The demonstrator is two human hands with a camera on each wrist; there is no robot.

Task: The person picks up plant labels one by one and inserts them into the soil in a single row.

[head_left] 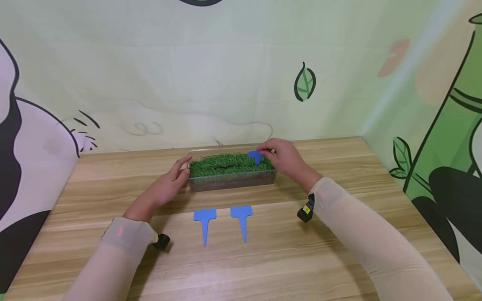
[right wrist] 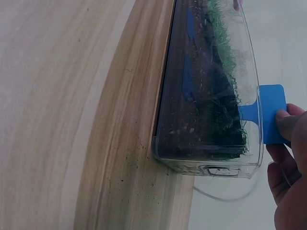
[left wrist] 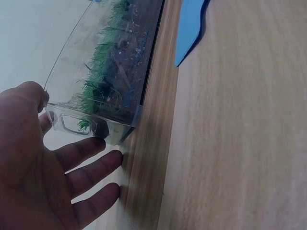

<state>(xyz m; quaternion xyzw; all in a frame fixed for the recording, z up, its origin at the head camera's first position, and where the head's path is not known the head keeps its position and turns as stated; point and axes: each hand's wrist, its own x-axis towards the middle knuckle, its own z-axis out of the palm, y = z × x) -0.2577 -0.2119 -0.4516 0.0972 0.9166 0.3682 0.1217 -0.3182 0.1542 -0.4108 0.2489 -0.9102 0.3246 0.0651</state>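
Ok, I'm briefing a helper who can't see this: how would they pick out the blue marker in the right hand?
On the wooden table stands a clear box of green grass. At its right end, the right hand pinches a blue T-shaped marker by its broad head. Only this one's stem is down in the grass; its two lookalikes lie flat on the table.
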